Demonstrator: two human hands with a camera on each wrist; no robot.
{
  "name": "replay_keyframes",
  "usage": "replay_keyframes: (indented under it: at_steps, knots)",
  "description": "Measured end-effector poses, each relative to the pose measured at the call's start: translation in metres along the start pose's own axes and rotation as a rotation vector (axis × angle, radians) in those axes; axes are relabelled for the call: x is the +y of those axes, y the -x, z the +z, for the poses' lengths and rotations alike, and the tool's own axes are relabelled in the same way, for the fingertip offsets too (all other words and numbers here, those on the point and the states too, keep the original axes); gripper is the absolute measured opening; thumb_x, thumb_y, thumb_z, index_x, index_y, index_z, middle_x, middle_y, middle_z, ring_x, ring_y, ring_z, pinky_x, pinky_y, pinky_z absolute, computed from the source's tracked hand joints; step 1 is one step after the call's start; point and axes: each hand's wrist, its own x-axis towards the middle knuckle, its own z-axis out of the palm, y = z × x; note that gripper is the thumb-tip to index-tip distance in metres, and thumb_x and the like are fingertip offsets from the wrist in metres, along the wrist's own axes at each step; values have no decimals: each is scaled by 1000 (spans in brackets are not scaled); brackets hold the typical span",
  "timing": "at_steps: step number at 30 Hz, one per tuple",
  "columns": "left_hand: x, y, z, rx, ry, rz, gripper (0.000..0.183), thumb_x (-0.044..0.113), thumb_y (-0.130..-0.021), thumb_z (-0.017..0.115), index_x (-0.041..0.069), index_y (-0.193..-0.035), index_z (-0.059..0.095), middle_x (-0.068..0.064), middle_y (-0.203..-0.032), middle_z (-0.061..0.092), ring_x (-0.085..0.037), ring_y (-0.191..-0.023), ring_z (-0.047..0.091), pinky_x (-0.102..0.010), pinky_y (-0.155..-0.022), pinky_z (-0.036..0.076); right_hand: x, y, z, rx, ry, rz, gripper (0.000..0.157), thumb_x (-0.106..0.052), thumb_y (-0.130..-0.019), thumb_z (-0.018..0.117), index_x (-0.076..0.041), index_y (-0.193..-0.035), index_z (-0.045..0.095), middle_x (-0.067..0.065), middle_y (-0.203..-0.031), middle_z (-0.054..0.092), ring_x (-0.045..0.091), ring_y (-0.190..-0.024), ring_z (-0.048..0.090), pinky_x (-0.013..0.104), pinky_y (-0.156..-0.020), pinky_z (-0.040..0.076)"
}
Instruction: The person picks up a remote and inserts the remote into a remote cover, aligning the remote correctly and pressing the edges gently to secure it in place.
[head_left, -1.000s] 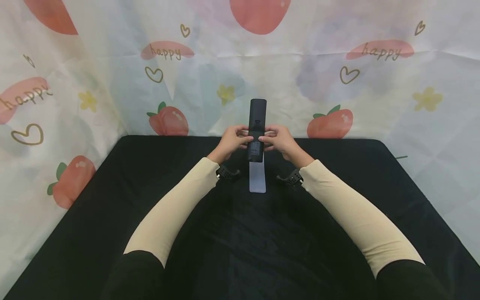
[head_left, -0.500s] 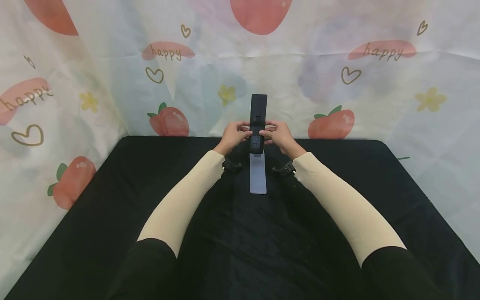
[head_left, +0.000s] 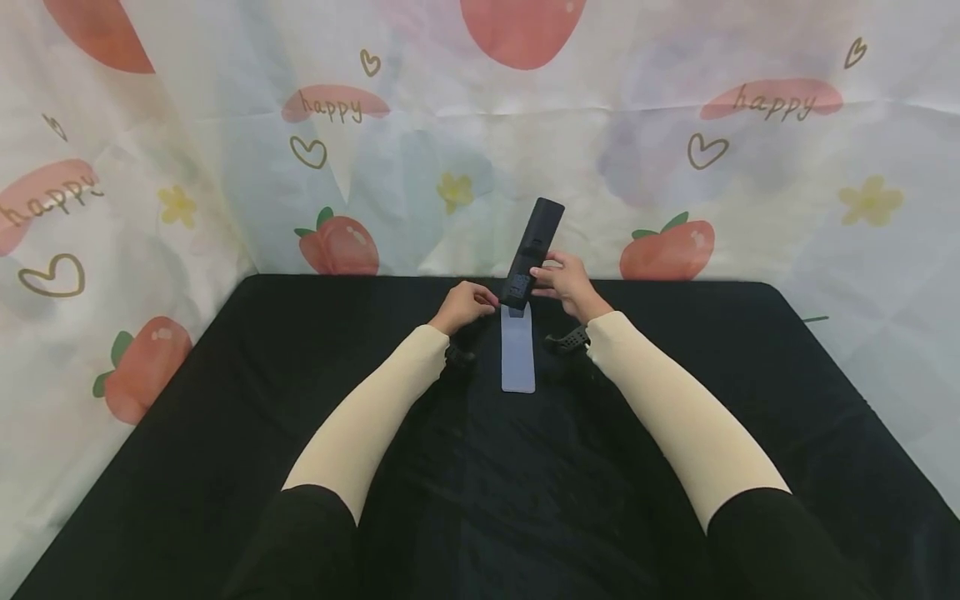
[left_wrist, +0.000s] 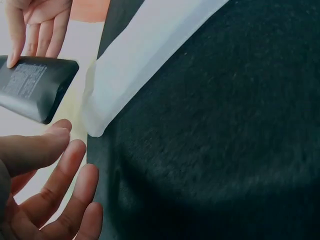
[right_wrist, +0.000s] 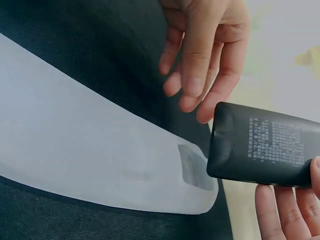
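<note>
My right hand [head_left: 567, 283] pinches a black remote control [head_left: 542, 229] near its lower end, thumb on one side and fingers on the other. Its back, with a printed label, faces me, and its upper end leans to the right. Nothing is in my left hand [head_left: 461, 308]; its fingers are loosely bent beside the lower end of the remote, apart from it in the left wrist view. Below lies a long, flat, whitish remote cover [head_left: 518, 354] on the black table. A grey opening [right_wrist: 194, 167] shows at its far end in the right wrist view, where the remote's corner overlaps it.
The table [head_left: 337, 317] is spread with black cloth. A pale curtain [head_left: 540, 150] printed with fruit, hearts and flowers stands right behind its back edge and along both sides. Dark straps [head_left: 570, 340] are on the wrists.
Both hands gripped the upright remote before. My left hand has let go and dropped slightly down and left. With my right hand alone holding it, the remote has tilted to the right.
</note>
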Motion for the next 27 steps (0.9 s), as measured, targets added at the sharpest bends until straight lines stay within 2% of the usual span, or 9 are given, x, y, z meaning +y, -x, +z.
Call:
replay_keyframes:
  at_steps: [7,10,12,14,18,23,27]
  knots:
    - [2,-4,7,-17,55,-32,20,5,-85,65,1,-105,68,-15,-108,69,-26,-101,63,-37,-91,49,6,-4,-3,-9,-48,3,45,-7,-94,52,-5,-137,40,18,-128,52,11,-83,62,44,-99,45]
    - [1,-11,11,-23,111,-50,25,3,-85,64,-1,-110,66,-19,-110,66,-28,-102,62,-39,-92,49,10,-6,-4,-31,-84,6,45,-6,-95,51,-5,-138,39,21,-135,49,11,-88,63,45,-102,43]
    - [1,-16,14,-30,111,-57,28,1,-86,62,-1,-114,64,-19,-113,65,-28,-106,61,-38,-93,49,13,-6,-4,-54,-104,8,46,-5,-95,50,-5,-139,37,22,-137,46,11,-90,62,45,-103,41]
    - [2,-21,16,-46,78,-64,32,-2,-86,59,1,-118,63,-19,-117,63,-28,-111,60,-37,-94,48,15,-7,-4,-84,-116,10,47,-4,-96,48,-5,-141,34,22,-139,44,10,-91,61,45,-105,39]
    - [6,-27,19,-80,-70,-54,38,-5,-87,55,4,-124,60,-15,-121,64,-25,-115,59,-35,-95,48,18,-7,-3,-115,-102,1,49,-3,-96,45,-5,-143,31,23,-141,41,9,-92,60,44,-105,40]
    - [10,-26,19,-74,-230,-14,39,-2,-88,55,6,-125,60,-11,-117,66,-22,-109,62,-34,-92,49,21,-10,-4,-119,-85,-5,49,-3,-97,44,-5,-144,30,23,-143,39,10,-96,58,43,-106,39]
    - [13,-24,16,-53,-350,26,32,6,-88,58,11,-119,65,-6,-113,68,-20,-103,62,-34,-88,50,22,-12,-6,-108,-73,-3,49,-3,-97,44,-5,-143,30,23,-142,40,10,-96,57,43,-106,38]
